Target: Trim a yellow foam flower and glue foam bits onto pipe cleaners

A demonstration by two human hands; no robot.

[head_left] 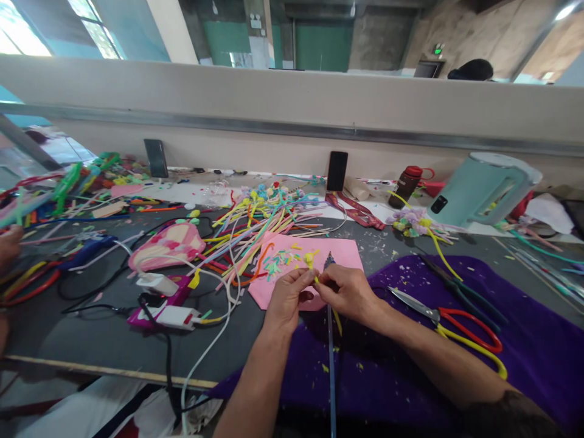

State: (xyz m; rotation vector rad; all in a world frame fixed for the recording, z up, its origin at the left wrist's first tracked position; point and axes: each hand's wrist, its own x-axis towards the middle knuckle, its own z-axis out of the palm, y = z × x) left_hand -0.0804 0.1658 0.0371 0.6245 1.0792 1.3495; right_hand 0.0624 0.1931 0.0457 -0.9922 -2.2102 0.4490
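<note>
My left hand (287, 295) and my right hand (347, 292) meet over the near edge of a pink sheet (301, 258), both pinching a thin yellow strip (312, 263) whose curled end sticks up between the fingertips. The strip's tail hangs down below my right hand. A long blue-grey rod with a pointed tip (330, 340) rises between my hands, and I cannot tell which hand grips it. Small coloured snippets lie on the pink sheet. A purple cloth (524, 328) lies under my right forearm.
Red-and-yellow scissors (460, 325) and dark pliers (460, 289) lie on the purple cloth. A heap of coloured strips (255, 222), a power strip with chargers (164, 307), two upright phones, a brown bottle (406, 185) and a pale kettle (483, 188) stand behind. Another person's hand (8, 243) shows at left.
</note>
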